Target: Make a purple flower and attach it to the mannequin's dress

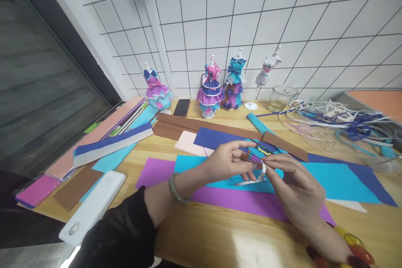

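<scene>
Both hands worked close together above a wooden table (188, 243), with twelve o'clock pointing at the tiled wall (245, 21) and the hands at the dial's center. A pleated purple scrap (254, 157) sat between them, its narrow end pinched by the thumb and forefinger of the right hand (300, 188). The left hand (221, 159), forefinger stretched out and other fingers curled, met the scrap from nine o'clock; whether it gripped or merely steadied the piece could not be told. A white ribbon (263, 171) looped just under the fingertips. A bangle (176, 190) circled the left wrist; red and yellow beads (361, 253) ringed the right.

Beneath the hands, a turquoise sheet (342, 180) overlapped a purple sheet (232, 205). A blue sheet (210, 137) lay near at ten o'clock, brown strips (166, 130) farther out. A phone (182, 107) rested beyond, also toward ten, and a white device (97, 203) lay between eight and nine.

Three small dummies in ruffled dresses (210, 96) stood along the wall between ten and twelve. A fourth dummy (267, 71), tilted, was at twelve, a glass jar (282, 99) toward one, and tangled ribbons (354, 130) at two.
</scene>
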### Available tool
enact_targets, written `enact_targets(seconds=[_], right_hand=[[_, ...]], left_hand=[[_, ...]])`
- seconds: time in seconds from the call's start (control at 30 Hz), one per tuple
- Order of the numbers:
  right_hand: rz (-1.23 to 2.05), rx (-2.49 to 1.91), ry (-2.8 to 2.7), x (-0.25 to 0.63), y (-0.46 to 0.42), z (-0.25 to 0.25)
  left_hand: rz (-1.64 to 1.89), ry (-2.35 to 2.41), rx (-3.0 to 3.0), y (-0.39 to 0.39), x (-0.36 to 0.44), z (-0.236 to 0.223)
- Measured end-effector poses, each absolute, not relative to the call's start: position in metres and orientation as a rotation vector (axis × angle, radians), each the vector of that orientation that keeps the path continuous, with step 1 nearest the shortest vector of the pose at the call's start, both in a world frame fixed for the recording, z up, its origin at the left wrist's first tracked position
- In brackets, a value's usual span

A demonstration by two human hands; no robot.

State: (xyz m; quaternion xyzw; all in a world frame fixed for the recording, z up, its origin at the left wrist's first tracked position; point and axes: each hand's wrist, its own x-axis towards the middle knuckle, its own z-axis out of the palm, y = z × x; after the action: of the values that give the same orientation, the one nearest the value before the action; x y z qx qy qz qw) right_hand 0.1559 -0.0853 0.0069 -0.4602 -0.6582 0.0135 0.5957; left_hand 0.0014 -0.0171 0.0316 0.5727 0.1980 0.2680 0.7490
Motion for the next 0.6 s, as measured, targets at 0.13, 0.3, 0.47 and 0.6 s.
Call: enact_targets(seconds=[0.13,0.3,0.47,0.6], right_hand=[[0.077,-1.084,-1.479,0.155,-0.084,0.004],[0.316,-1.145,-1.344,0.154,-0.08,0.0],[0.473,-1.159,-1.298,0.156,-0.076,-0.001],[0.558,-1.177,-1.256,0.157,-0.075,-0.002]], left_hand=[[0.585,0.43,1.201,-0.018,0.005,0.026],[0.527,0.439,1.2,-0.017,0.005,0.024],[0.497,0.495,1.225,-0.014,0.0,0.03],[0.473,0.473,1.217,-0.013,-0.003,0.035]])
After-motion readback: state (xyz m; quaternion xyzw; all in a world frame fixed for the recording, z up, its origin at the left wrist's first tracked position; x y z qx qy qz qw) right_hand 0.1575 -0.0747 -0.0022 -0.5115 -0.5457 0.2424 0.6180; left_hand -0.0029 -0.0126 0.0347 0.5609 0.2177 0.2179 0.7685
